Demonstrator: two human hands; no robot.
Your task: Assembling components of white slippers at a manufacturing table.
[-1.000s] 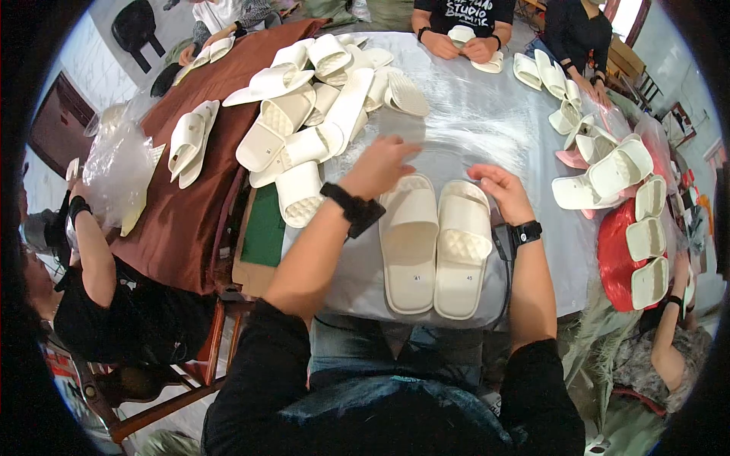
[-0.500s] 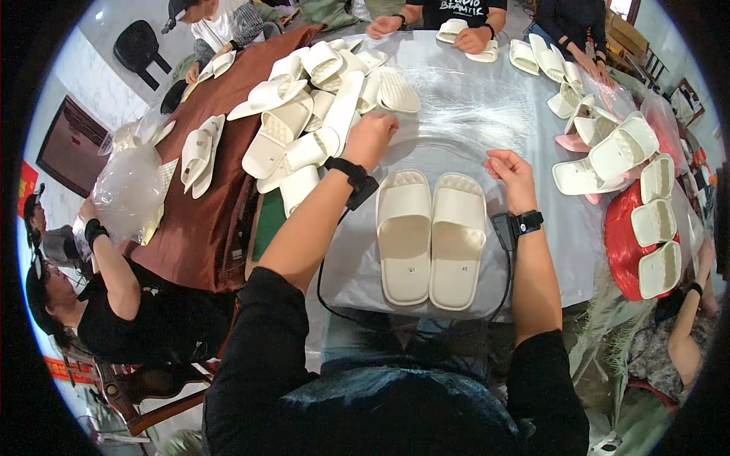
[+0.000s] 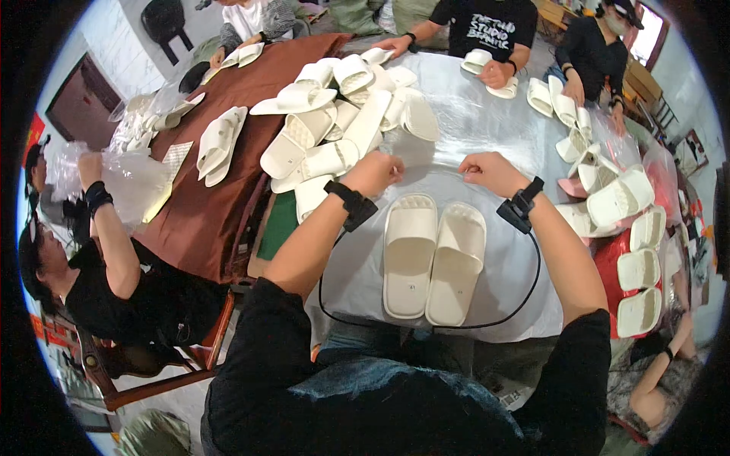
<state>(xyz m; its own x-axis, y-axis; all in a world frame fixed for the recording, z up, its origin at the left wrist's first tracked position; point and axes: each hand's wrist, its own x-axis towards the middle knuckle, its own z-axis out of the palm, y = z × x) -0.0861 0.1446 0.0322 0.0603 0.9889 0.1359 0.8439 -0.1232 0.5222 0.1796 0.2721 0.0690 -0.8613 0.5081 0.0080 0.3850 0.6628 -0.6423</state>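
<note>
My left hand (image 3: 378,174) is above the table just beyond the slippers, its fingertips drawn together. Opposite it, my right hand (image 3: 493,174) has thumb and fingers pinched. A faint line seems to run between the two hands, too thin to make out. Below them, flat on the sheeted table, lie a left cream slipper (image 3: 410,254) and a right cream slipper (image 3: 456,262), toes pointing away from me. Their heels are close together and their toes spread a little; neither hand touches them. Beyond my hands, the shiny clear sheet (image 3: 479,114) reflects light.
Left of centre is a heap of cream slippers (image 3: 312,129). A brown cloth (image 3: 182,235) covers the left side, with another slipper pair (image 3: 222,144). More slippers (image 3: 620,201) line the right edge near a red bundle (image 3: 606,273). Co-workers sit around the table.
My right hand has moved left and inward, closer to my left hand. The right slipper has turned slightly, toe outward. The view has shifted, and a co-worker at left has raised a clear bag.
</note>
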